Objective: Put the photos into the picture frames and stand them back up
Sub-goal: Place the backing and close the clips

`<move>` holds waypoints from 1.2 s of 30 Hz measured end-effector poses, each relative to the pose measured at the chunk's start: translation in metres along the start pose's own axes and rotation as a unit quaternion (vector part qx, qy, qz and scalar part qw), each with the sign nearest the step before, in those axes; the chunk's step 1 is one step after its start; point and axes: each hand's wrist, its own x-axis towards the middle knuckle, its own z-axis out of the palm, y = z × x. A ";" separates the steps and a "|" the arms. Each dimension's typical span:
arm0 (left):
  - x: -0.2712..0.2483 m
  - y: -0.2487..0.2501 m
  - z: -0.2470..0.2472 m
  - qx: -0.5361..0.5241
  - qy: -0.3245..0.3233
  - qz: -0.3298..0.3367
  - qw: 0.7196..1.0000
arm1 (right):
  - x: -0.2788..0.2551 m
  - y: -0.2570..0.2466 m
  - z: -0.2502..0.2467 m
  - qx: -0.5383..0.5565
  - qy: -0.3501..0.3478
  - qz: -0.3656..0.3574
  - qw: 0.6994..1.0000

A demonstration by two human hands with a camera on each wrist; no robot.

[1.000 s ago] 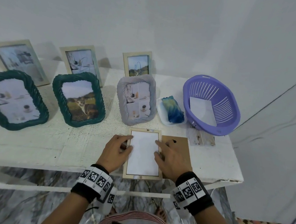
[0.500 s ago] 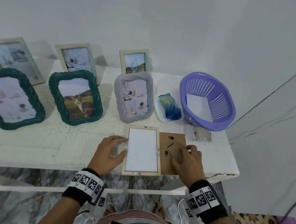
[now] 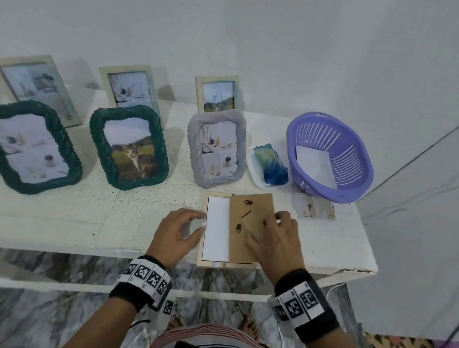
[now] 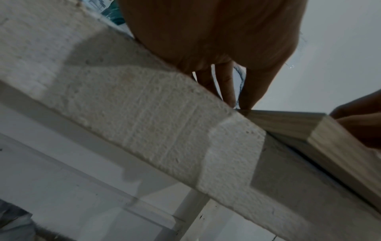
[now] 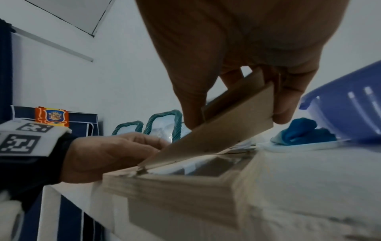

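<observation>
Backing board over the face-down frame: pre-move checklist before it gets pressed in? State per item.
1. Photo lies white side up inside the wooden frame: ok.
2. Right hand grips the backing board, thumb and fingers on its edges: ok.
3. Board seated flat in the recess: not ok; in the right wrist view it is tilted, lower edge on the frame, far edge raised.
4. Left hand steadies the frame's left side, fingers at its edge: ok.
5. Frame fully on the table: not ok; its near end overhangs the table edge.
6. Retaining tabs clear of the board's path: cannot tell.
</observation>
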 end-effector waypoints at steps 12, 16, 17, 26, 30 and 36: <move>0.001 -0.003 0.001 -0.003 0.011 0.012 1.000 | 0.001 -0.038 0.036 -0.013 -0.109 0.032 0.993; 0.001 -0.003 0.002 0.000 0.011 0.013 1.000 | -0.002 -0.023 0.042 0.025 -0.068 -0.017 0.997; 0.001 -0.003 0.002 -0.001 0.011 0.013 1.000 | -0.001 -0.017 0.040 0.058 -0.082 -0.023 0.995; 0.001 -0.001 0.000 0.005 0.010 0.008 1.000 | 0.023 0.043 0.017 0.177 -0.219 -0.097 0.955; 0.001 -0.001 0.001 0.008 0.007 0.011 1.000 | 0.033 0.047 0.018 0.180 -0.225 -0.118 0.950; 0.002 -0.003 0.000 0.015 0.003 0.014 1.000 | 0.051 0.052 0.018 0.204 -0.295 -0.110 0.927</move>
